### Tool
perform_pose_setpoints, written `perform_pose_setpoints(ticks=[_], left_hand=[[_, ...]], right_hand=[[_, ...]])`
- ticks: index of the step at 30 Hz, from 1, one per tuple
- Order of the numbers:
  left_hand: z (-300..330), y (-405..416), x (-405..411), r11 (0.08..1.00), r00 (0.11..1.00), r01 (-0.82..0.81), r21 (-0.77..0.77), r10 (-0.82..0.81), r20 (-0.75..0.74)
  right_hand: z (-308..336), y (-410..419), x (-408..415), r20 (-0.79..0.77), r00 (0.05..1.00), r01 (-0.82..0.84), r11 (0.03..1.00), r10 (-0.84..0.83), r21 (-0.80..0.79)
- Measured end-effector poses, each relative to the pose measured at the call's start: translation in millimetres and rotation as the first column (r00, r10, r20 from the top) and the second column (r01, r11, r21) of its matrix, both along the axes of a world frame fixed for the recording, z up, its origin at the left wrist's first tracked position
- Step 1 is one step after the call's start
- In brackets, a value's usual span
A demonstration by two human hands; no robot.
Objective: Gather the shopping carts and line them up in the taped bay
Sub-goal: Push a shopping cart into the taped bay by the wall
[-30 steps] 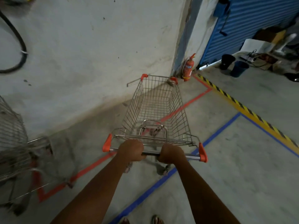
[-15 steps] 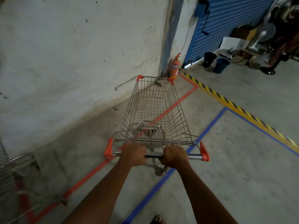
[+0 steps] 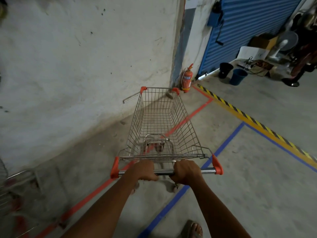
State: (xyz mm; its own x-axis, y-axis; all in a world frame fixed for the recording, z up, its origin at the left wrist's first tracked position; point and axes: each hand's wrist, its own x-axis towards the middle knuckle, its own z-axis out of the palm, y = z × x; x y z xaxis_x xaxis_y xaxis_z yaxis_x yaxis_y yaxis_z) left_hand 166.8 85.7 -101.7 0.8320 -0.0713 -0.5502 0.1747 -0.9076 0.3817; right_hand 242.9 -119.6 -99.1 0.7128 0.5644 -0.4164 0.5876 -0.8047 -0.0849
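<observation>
A plastered wall (image 3: 72,62) and a blue roller shutter (image 3: 253,23) frame a concrete floor (image 3: 257,177) marked with red tape (image 3: 197,111), blue tape (image 3: 226,143) and a yellow-and-black hazard strip (image 3: 248,117). At centre stands an empty wire shopping cart (image 3: 161,124), straddling the red line: its left wheels sit on the wall side, its right side between the red and blue tapes. Part of a second cart (image 3: 15,189) shows blurred at the lower left edge, near the wall. A red fire extinguisher (image 3: 186,79) stands at the wall's corner just beyond the cart's nose, with a black bucket (image 3: 225,70) and a blue bucket (image 3: 238,77) farther right.

The person's left hand (image 3: 145,170) and right hand (image 3: 186,170) are each clamped round the chrome handle bar (image 3: 164,172), close together near its middle; a sandalled foot (image 3: 193,228) follows.

The cart's long axis runs from handle to nose, angled slightly right, pointing toward the extinguisher and the red tape's far corner. Judged from here, the push wants a gentle leftward steer so both wheel rows fall inside the red line, stopping short of the extinguisher.
</observation>
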Motion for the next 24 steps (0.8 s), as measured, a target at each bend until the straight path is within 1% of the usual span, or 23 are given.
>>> perform_pose_setpoints(ticks=[2, 5, 7, 10, 14, 17, 21, 24], left_hand=[[-1.6, -7.9, 13.4, 0.998, 0.997, -0.042, -0.045, 0.039, -0.068], [-5.3, -21.8, 36.8, 0.997, 0.992, -0.081, 0.001, 0.081, -0.094], [-5.9, -34.5, 53.7, 0.994, 0.991, -0.108, 0.033, 0.11, -0.074], [-8.8, -54.9, 76.3, 0.98, 0.981, -0.19, 0.062, 0.192, -0.03], [-20.5, -75.0, 110.4, 0.942, 0.947, -0.32, 0.104, 0.321, 0.013], [-2.1, -101.6, 134.7, 0.918, 0.927, -0.376, 0.125, 0.372, 0.049], [9.6, -134.9, 179.2, 0.889, 0.9, -0.436, 0.141, 0.428, 0.081], [2.9, -148.2, 217.5, 0.873, 0.878, -0.478, 0.099, 0.473, 0.069]], right_hand=[[-0.4, -8.8, 15.8, -0.009, 0.999, -0.035, 0.999, 0.035, 0.029], [-0.3, -21.5, 46.0, 0.014, 0.993, -0.116, 0.991, 0.115, 0.072], [-0.7, -31.5, 69.2, 0.029, 0.985, -0.17, 0.98, 0.168, 0.102], [-0.6, -44.3, 104.9, 0.044, 0.968, -0.252, 0.96, 0.249, 0.118], [-5.4, -57.7, 153.3, 0.053, 0.952, -0.307, 0.939, 0.302, 0.156], [-6.7, -69.6, 192.9, 0.032, 0.933, -0.358, 0.922, 0.357, 0.147], [0.2, -85.8, 248.9, 0.057, 0.907, -0.421, 0.892, 0.418, 0.165], [6.0, -90.7, 295.5, 0.048, 0.892, -0.452, 0.889, 0.45, 0.067]])
